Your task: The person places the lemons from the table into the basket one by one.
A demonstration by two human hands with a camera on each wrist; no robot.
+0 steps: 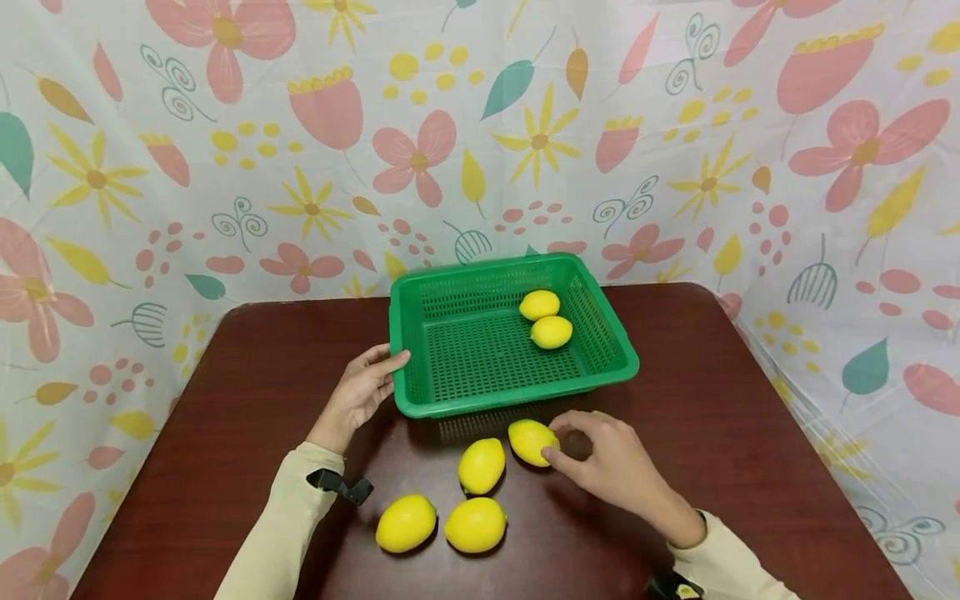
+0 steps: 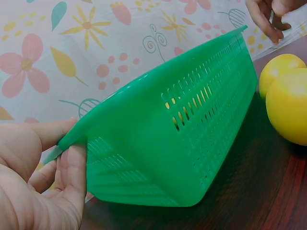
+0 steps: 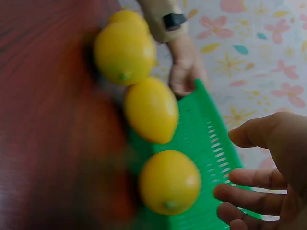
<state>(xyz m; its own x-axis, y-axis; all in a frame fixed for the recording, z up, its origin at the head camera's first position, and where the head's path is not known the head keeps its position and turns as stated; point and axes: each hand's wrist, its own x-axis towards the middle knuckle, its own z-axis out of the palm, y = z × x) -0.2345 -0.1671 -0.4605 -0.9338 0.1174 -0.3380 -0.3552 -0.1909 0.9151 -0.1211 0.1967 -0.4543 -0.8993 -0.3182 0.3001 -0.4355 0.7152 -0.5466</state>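
Note:
My left hand (image 1: 360, 392) pinches the left rim of a green plastic basket (image 1: 517, 394), thumb over the edge and fingers beneath, as the left wrist view also shows. Inside the basket, toward its right side, lie two yellow lemons (image 1: 539, 305). My right hand (image 1: 611, 462) is at the right end of a lemon (image 1: 532, 442) on the table, just in front of the basket. In the right wrist view its fingers (image 3: 254, 199) are spread and apart from the nearest lemon (image 3: 169, 182). Three more lemons (image 1: 482, 466) sit to the left and nearer me.
Everything stands on a dark reddish-brown table (image 1: 720, 400). A curtain (image 1: 465, 142) printed with flowers and leaves hangs behind the table and along its sides. A black strap (image 1: 337, 485) with a camera mount is round the left wrist, over a cream sleeve (image 1: 281, 533).

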